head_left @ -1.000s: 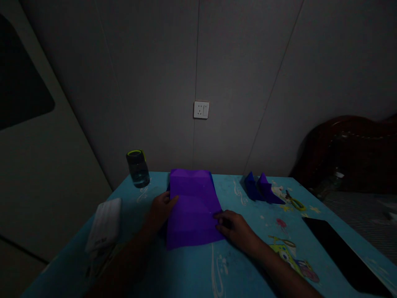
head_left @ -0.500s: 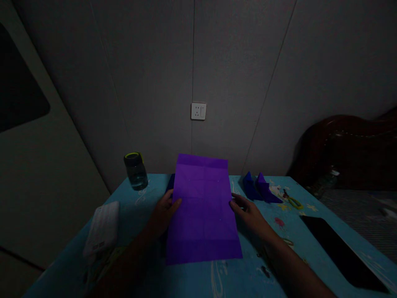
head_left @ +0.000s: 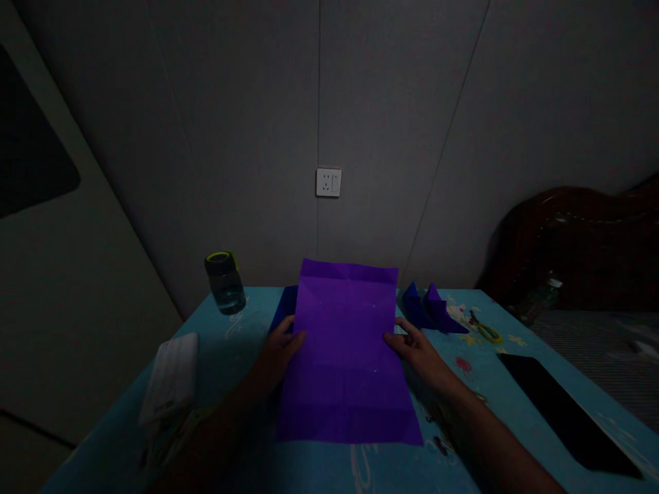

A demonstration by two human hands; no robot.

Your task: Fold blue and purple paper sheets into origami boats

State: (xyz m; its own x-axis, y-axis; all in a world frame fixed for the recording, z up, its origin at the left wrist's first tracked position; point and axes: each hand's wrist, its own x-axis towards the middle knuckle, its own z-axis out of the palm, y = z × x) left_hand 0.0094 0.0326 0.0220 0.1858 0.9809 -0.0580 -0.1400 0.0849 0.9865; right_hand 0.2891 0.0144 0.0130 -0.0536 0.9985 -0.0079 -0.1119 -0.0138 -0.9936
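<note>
A purple sheet of paper (head_left: 344,357) with fold creases is held up, tilted, over the table in front of me. My left hand (head_left: 281,350) grips its left edge, thumb on the face and fingers behind. My right hand (head_left: 414,346) pinches the right edge in the same way. Partly hidden behind the sheet on the left lies dark blue paper (head_left: 285,305). Beyond my right hand stand two folded paper shapes, one blue (head_left: 414,309) and one purple (head_left: 437,312).
A water bottle (head_left: 225,283) stands at the back left of the blue-covered table (head_left: 231,350). Nearer is a white power bank (head_left: 171,374). To the right are yellow-handled scissors (head_left: 488,333) and a flat black slab (head_left: 566,412). A wall socket (head_left: 328,182) is straight ahead.
The purple sheet has shifted a little to the right and spread wider. My right hand now has its thumb over the right edge, where before it was just beside it.
</note>
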